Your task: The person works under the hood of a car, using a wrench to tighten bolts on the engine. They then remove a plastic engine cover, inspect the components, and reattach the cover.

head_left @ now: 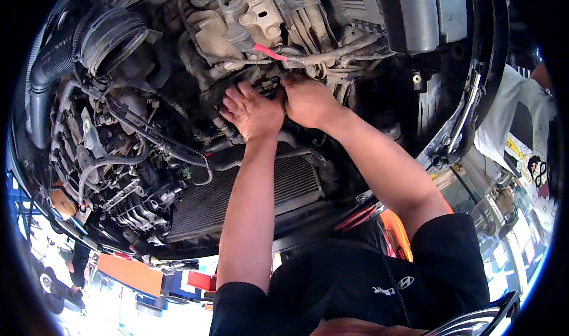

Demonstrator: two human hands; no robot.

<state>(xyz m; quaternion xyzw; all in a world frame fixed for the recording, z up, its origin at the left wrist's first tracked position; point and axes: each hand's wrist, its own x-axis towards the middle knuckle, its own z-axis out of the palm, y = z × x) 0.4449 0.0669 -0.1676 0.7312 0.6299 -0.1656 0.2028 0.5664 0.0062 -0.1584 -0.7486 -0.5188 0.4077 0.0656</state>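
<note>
Both my hands are deep in a car's engine bay, close together beside a dusty metal engine part. My left hand has its fingers bent and spread apart over dark parts, its thumb side near the other hand. Close by on the right, my right hand is closed, its fingertips hidden among the parts. What it grips cannot be made out. Just above the hands lies a small dark fitting. A cable with a red sleeve runs above them toward the right.
A ribbed air hose curves along the left. Wiring crosses the bay left of my hands. A finned radiator lies below my left forearm. Dark plastic housing stands at upper right, and a white cover hangs at the right edge.
</note>
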